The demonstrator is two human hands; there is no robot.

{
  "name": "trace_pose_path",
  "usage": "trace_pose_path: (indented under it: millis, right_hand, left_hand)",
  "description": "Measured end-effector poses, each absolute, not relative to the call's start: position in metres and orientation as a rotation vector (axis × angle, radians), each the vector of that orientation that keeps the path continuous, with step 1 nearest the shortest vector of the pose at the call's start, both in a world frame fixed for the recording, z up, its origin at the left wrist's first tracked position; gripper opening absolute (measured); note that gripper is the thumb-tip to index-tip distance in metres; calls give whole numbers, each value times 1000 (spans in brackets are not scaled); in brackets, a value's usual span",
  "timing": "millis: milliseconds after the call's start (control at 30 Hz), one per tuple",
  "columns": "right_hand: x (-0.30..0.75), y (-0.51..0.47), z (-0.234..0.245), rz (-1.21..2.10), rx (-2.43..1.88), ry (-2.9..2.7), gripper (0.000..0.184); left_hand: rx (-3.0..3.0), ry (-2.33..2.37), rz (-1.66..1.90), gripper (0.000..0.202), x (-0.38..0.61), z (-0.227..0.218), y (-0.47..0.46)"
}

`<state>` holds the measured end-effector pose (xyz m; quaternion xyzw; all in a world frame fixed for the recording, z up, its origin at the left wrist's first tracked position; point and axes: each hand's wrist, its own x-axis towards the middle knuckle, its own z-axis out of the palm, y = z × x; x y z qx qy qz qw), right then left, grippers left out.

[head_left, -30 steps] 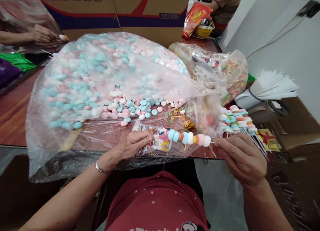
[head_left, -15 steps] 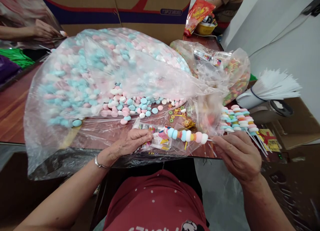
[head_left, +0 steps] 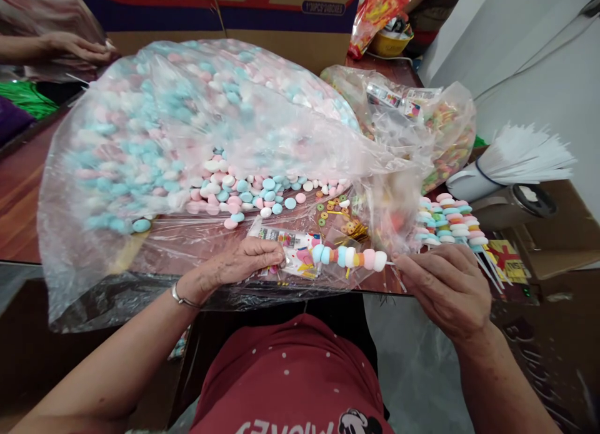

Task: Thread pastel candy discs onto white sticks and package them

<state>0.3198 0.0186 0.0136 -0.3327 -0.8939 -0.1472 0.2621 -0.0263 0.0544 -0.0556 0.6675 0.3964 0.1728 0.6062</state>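
My right hand [head_left: 445, 290] pinches the white stick of a candy skewer [head_left: 349, 257], threaded with blue, white, pink and orange candies and held level. Facing it from the left, my left hand [head_left: 248, 259] is closed on a printed clear plastic wrapper [head_left: 300, 259] near the skewer's tip. Whether the tip is inside the wrapper, I cannot tell. More printed wrappers [head_left: 281, 236] lie just behind that hand. Loose pastel candies [head_left: 267, 193] spill from a large clear bag [head_left: 210, 115]. Small candy rings [head_left: 323, 215] and gold twist ties [head_left: 354, 229] lie behind the skewer.
Finished-looking candy skewers [head_left: 450, 221] are stacked at right, beside a cup of white sticks [head_left: 480, 177] and a lidded mug [head_left: 513, 209]. Another clear bag [head_left: 450, 134] holds colourful candies. A cardboard box [head_left: 281, 46] stands behind. Other people's hands [head_left: 77, 46] work at far left.
The view has shifted slightly. Both hands keep their hold, and the skewer stays level between them with its tip close to the wrapper.
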Motion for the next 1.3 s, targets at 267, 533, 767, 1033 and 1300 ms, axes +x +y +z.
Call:
trace_pose_path:
  millis: [267,533,767,1033,1300]
  right_hand:
    - [316,17,10,-441,-839,-2442,20]
    - [318,10,8,-471,-799,-2510,24]
    - [315,12,11,-400,-779,-2532,25]
    - [316,21,7,-300,-781,-2540,24]
    - [312,32,3,-187,-778,-2503,22]
  left_hand:
    - [1475,920,380,41,-28,-60,56]
    - [1428,909,342,42,-24,-48,55]
    - [1458,891,276,43,-23,-51,58]
    - [1513,893,232,42,-22,-46,60]
    - [1583,872,137,39,-22,-34,63]
